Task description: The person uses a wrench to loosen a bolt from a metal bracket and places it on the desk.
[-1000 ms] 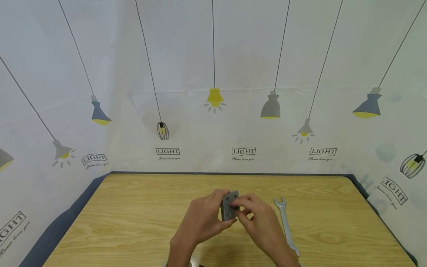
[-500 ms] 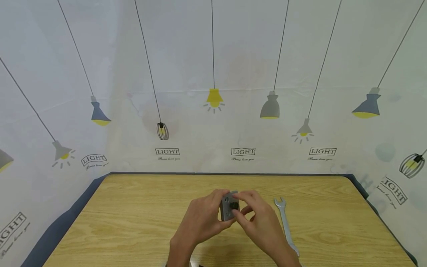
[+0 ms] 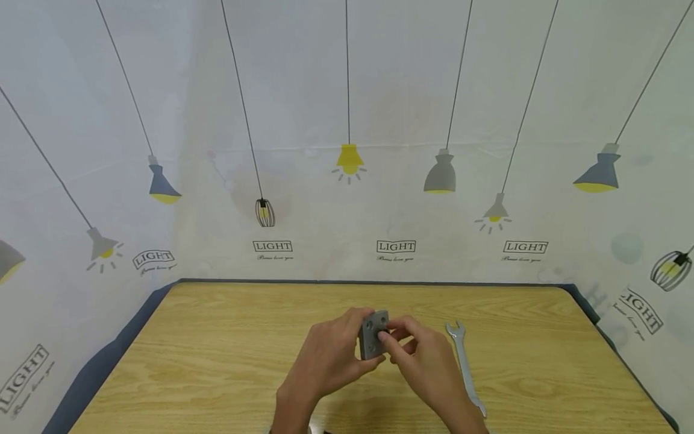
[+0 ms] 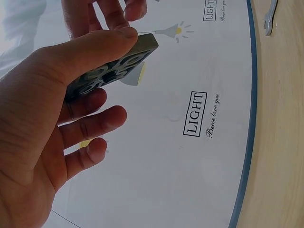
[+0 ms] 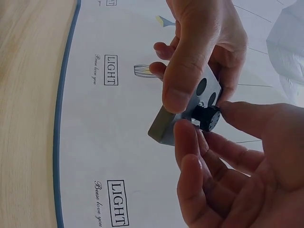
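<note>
My left hand point(image 3: 325, 355) holds a grey metal block point(image 3: 366, 345) up on edge above the table, the thumb on one side and fingers on the other. Several round holes show in the face toward my right hand; recessed curved shapes mark the other face in the left wrist view. From a hole in the block sticks a black bolt point(image 5: 209, 118) with a round head. Thumb and index finger of my right hand point(image 3: 428, 364) pinch that head, mostly hiding it in the head view.
On the wood-grain table point(image 3: 217, 361), to the right of my right hand, lies a silver wrench point(image 3: 464, 364). A white sheet point(image 3: 303, 120) printed with lamps stands round the back and sides. Dark blue edging point(image 3: 108, 355) runs along the table's border.
My right fingers have shifted round the bolt's head: half a second ago they were spread with the head showing, now the thumb covers it. My left hand and the block stay put.
</note>
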Motion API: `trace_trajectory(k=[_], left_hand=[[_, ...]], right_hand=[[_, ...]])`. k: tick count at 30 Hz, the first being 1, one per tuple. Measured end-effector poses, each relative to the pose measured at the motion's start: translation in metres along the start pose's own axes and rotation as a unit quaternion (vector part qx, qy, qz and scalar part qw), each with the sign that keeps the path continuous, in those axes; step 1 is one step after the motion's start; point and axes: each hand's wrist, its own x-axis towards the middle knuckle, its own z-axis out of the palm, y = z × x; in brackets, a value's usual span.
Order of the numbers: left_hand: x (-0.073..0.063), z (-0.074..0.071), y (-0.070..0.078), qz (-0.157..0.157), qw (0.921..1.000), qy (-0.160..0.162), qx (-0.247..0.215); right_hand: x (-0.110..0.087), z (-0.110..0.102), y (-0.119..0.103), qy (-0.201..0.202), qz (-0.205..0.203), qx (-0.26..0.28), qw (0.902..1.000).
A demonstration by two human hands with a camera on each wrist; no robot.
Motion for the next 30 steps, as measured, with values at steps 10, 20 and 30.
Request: trace_trajectory(k=[10,20,30], left_hand=[[-0.0005,-0.0007,0.0005,0.001,1.0,0.0,0.0],[0.0,-0.0011,0.0006,0.003,1.0,-0.001,0.004],[-0.0001,-0.0014,0.0008,0.004,1.0,0.0,0.004]], right_hand=[[-0.0003,0.0006,0.0008,0.006,-0.033,-0.003,0.9994],[0.0,-0.0002,-0.0005,0.006,-0.046,-0.013,0.9988],[-0.0017,-0.0004,-0.0012,0.016,-0.074,-0.019,0.997]])
